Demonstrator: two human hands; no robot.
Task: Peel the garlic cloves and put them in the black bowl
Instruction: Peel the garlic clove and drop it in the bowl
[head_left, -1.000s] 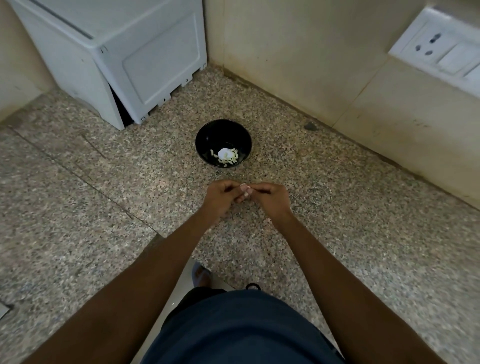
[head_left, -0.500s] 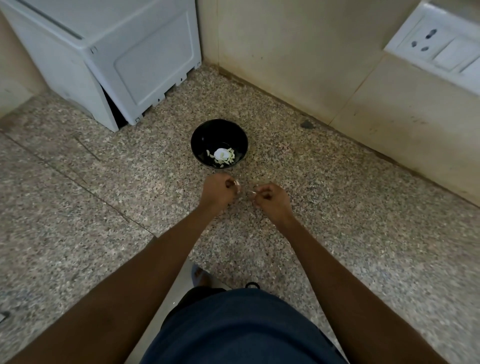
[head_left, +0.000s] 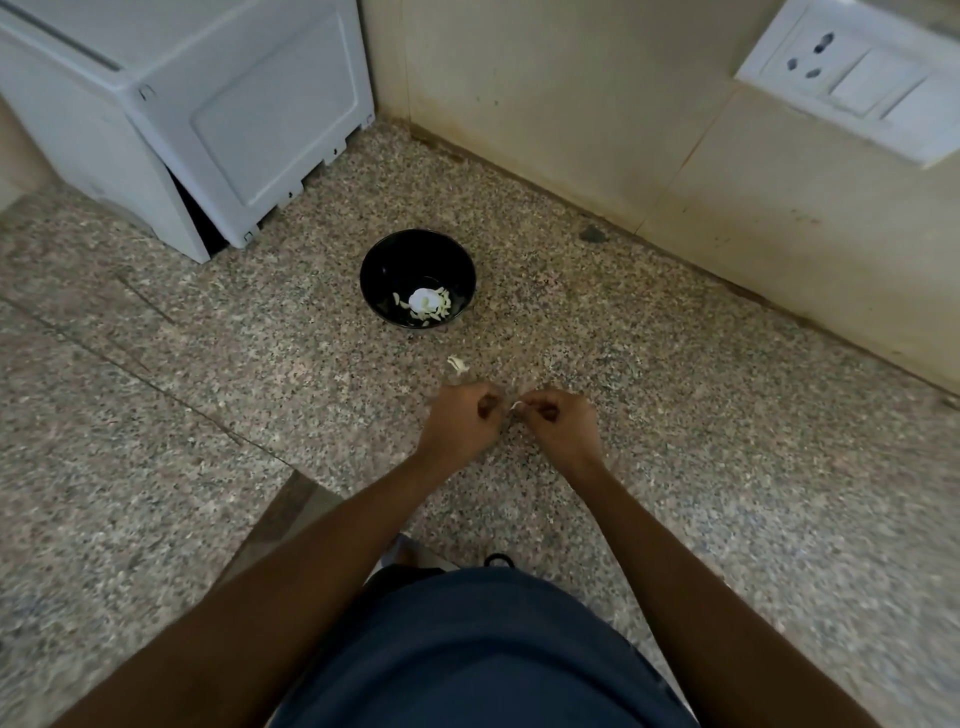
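Head view, only one camera. One black bowl (head_left: 418, 278) on the speckled stone counter (head_left: 675, 467), at 12 o'clock from the hands. Inside it: one white garlic bulb (head_left: 423, 300) plus a scatter of peeled cloves (head_left: 441, 309) around it (too small to count). One loose scrap of garlic skin (head_left: 456, 363) on the counter between bowl and hands. Two hands, close together, not touching. Left hand (head_left: 462, 421) has its fingers curled; cannot tell if anything is inside. Right hand (head_left: 556, 421) pinches one small white bit, clove or skin, at its fingertips (head_left: 522, 406). One white appliance (head_left: 208, 119) at 10 o'clock of the bowl. One switch plate (head_left: 857, 78) on the wall at 2 o'clock.
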